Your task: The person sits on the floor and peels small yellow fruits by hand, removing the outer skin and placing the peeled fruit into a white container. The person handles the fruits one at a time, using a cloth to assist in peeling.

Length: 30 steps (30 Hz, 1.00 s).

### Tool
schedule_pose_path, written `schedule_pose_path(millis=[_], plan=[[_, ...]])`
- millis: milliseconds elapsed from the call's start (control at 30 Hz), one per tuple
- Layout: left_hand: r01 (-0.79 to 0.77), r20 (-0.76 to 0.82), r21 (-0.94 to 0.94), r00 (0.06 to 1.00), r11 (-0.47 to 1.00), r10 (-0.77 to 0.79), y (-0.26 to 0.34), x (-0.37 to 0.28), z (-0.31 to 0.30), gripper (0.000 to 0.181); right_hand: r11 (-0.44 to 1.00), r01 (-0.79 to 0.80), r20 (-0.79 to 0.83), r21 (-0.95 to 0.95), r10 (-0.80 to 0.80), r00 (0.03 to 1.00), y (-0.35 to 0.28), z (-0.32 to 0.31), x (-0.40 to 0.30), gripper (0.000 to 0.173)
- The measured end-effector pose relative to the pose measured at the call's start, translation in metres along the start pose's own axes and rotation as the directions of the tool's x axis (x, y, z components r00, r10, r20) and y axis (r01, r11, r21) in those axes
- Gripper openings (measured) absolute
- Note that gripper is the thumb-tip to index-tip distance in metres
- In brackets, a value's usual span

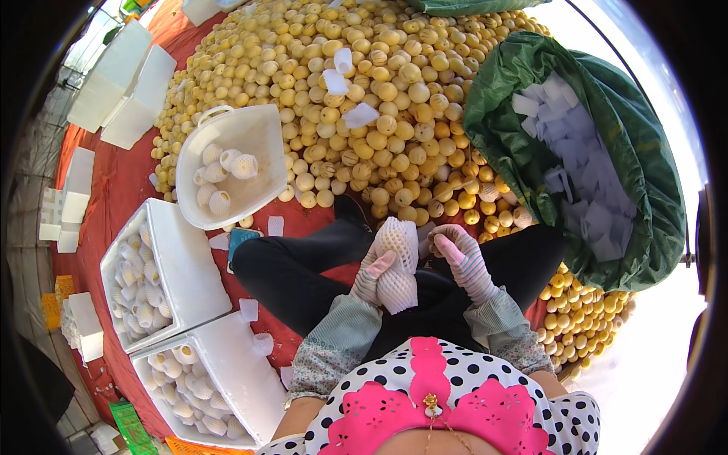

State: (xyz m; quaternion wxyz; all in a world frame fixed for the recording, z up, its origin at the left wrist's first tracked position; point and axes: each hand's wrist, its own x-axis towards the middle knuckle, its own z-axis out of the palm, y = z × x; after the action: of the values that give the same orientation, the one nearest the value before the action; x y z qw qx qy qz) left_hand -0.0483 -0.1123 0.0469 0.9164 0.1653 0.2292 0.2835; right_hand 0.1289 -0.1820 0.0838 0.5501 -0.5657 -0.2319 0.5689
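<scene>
My left hand (375, 273), in a striped knit glove, is closed around two round pieces in white foam netting sleeves (396, 250), one above the other. Beside it on the right, my right hand (455, 253) has its fingertips pinched together near a flat white foam sleeve (425, 239); whether they grip it I cannot tell. Beyond my crossed legs lies a large heap of yellow, partly striped round fruit (364, 148), with a few loose foam sleeves (360, 115) on top.
A green sack (637, 142) of flat foam sleeves stands at the right. At the left are a white plastic scoop (261, 136) holding several netted fruits and white foam boxes (187, 273) packed with netted fruit. A blue phone (244, 236) lies by my left knee on the red sheet (125, 187).
</scene>
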Motion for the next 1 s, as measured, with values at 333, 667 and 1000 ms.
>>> schedule_pose_path(millis=[333, 667, 1000], plan=[[-0.079, 0.037, 0.100, 0.996, 0.992, 0.075, -0.002, -0.005, -0.007, 0.061, 0.955, 0.021, 0.022, 0.297, -0.029, 0.999, 0.024, 0.026, 0.022, 0.093], [0.047, -0.111, -0.515, 0.987, 0.856, -0.120, -0.004, -0.005, -0.055, 0.038, 0.982, 0.114, 0.102, 0.149, -0.130, 0.986, -0.003, 0.017, 0.020, 0.081], [0.002, 0.290, -0.283, 0.953, 0.959, 0.084, 0.010, -0.015, -0.010, 0.070, 0.897, 0.215, 0.474, -0.386, -0.007, 0.880, -0.024, 0.072, 0.025, 0.104]])
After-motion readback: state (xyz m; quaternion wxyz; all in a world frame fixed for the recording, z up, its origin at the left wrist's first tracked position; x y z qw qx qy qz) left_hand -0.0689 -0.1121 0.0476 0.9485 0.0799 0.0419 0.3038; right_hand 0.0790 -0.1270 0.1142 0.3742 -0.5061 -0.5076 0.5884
